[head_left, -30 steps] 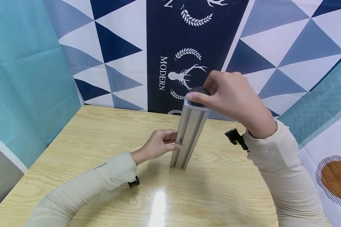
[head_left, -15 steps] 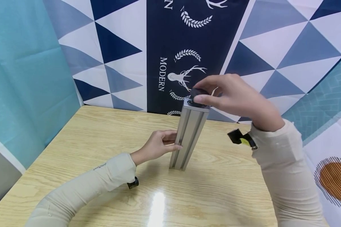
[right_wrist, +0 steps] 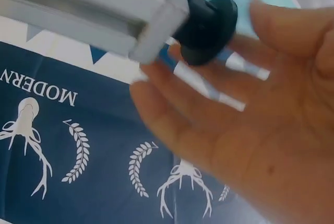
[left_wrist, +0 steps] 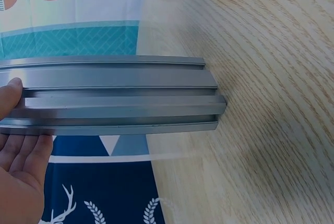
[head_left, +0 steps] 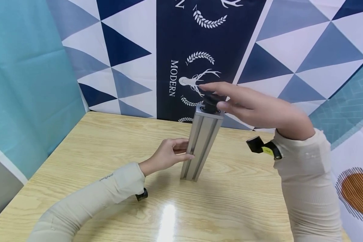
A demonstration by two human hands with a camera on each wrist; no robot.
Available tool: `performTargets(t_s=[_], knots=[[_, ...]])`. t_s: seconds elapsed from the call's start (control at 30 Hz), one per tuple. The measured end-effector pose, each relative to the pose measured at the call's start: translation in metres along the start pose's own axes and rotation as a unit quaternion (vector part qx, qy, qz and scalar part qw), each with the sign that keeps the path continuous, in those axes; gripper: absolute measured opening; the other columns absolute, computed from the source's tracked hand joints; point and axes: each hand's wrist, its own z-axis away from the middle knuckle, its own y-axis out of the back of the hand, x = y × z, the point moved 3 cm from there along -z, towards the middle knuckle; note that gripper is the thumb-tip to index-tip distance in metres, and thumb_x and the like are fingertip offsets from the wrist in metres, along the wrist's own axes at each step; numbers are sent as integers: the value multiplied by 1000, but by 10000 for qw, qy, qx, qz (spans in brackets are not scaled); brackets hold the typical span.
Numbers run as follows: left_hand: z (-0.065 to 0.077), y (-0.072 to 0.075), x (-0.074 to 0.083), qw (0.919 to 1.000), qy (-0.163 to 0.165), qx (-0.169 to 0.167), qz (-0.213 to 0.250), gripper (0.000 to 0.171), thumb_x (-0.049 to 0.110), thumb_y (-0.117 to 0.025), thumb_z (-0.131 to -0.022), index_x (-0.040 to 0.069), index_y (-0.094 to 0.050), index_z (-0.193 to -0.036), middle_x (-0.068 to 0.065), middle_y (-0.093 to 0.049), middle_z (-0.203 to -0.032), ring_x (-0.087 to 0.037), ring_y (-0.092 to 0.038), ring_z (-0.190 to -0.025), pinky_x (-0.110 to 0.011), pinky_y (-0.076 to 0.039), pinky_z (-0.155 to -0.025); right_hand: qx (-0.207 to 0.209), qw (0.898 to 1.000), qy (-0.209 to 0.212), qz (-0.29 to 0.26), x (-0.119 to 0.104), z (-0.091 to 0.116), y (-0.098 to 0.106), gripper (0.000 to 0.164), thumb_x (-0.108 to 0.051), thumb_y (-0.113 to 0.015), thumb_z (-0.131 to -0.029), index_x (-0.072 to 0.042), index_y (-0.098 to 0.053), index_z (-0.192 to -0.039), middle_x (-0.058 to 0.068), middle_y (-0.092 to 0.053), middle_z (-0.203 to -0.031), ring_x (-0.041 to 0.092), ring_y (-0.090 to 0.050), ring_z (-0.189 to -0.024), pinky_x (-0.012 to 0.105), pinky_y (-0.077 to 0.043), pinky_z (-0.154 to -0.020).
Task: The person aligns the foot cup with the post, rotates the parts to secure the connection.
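An aluminium extrusion profile [head_left: 201, 148] with long slots stands upright on the table, leaning slightly in the head view. Partway up it, my left hand [head_left: 166, 154] grips its sides between thumb and fingers; the left wrist view shows this thumb [left_wrist: 9, 97] on one face. On the profile's top end plate sits a black round foot [right_wrist: 209, 33] with a wide disc, seen sideways in the right wrist view. My right hand [head_left: 254, 106] is beside the foot, fingers extended and thumb apart, with a gap to the disc in the right wrist view.
The light wood table [head_left: 109, 134] runs back to a patterned cloth [head_left: 133, 50] hanging behind the profile. A teal cloth [head_left: 18, 84] hangs on the left. Black wrist cameras stick out from both cuffs, the right one [head_left: 255, 144] above the table.
My right hand has let go of the black foot, its fingers straightening, and the wrist has shifted right and down. The left hand and the profile have stayed in place.
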Motion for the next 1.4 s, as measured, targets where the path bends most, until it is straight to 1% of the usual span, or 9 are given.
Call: performTargets(t_s=[0.13, 0.3, 0.43, 0.67, 0.77, 0.93, 1.1, 1.23, 1.4], knots=[[-1, 0, -1, 10000, -32, -25, -11, 45, 6, -77, -81, -5, -62, -122, -17, -69, -111, -23, -68, -102, -23, -54, -85, 428, 9984, 139, 331, -1, 0, 1, 39, -6, -52, -99, -5, -50, -138, 9, -55, -133, 21, -54, -114, 44, -46, -95], [-1, 0, -1, 10000, -78, -45, -15, 45, 6, -77, -81, -4, -62, -122, -16, -69, -110, -23, -68, -101, -23, -55, -85, 1661, 9706, -1532, 834, -6, -7, -9, 47, -46, -69, -87, -3, -63, -104, 9, -66, -89, 22, -59, -78, 38, -48, -70], [-1, 0, 0, 9999, -137, -44, 8, 44, 5, -76, -81, -3, -62, -122, -16, -69, -110, -23, -68, -102, -24, -55, -86, 1937, 9492, -2208, 1132, -9, -9, -16, 60, -62, -64, -83, -3, -55, -94, 10, -58, -75, 25, -51, -66, 35, -41, -59], [-1, 0, 0, 9999, -113, -38, -20, 44, 6, -76, -81, -4, -62, -121, -16, -69, -110, -22, -68, -101, -23, -55, -85, 515, 9940, -897, 348, -3, -3, -9, 43, -27, -43, -104, -5, -42, -141, 9, -51, -137, 23, -50, -122, 47, -41, -101], [0, 0, 0, 9999, -116, -36, -47, 43, 6, -76, -81, -4, -62, -121, -16, -69, -110, -22, -68, -101, -23, -55, -85, 193, 9988, -328, 300, -3, -1, -7, 43, -10, -43, -102, -5, -38, -145, 8, -46, -143, 22, -49, -124, 45, -41, -103], [0, 0, 0, 9999, -133, -52, -40, 43, 5, -76, -81, -4, -62, -121, -16, -69, -110, -22, -68, -101, -23, -55, -85, 1321, 9810, -978, 1026, -9, -6, -10, 36, -32, -63, -94, -1, -62, -113, 8, -65, -94, 20, -60, -80, 37, -48, -71], [0, 0, -1, 9999, -123, -75, -10, 44, 5, -76, -81, -4, -62, -121, -16, -69, -110, -22, -68, -101, -23, -55, -85, 1860, 9566, -1528, 1643, -10, -10, -19, 50, -52, -69, -84, -3, -54, -86, 5, -47, -66, 20, -43, -58, 31, -34, -53], [0, -1, -1, 9999, -85, -66, -15, 43, 5, -76, -81, -4, -62, -121, -16, -69, -110, -22, -68, -100, -23, -55, -84, 1136, 9782, -1308, 1146, -5, -6, -13, 52, -47, -55, -95, -2, -57, -122, 11, -63, -104, 24, -59, -90, 41, -48, -79], [0, 0, 0, 10000, -38, -34, -65, 43, 5, -76, -81, -5, -62, -121, -17, -69, -110, -23, -68, -101, -23, -55, -84, 162, 9986, -190, 458, 0, 0, 1, 44, -19, -42, -104, -10, -38, -147, 8, -42, -148, 25, -41, -134, 51, -36, -107]])
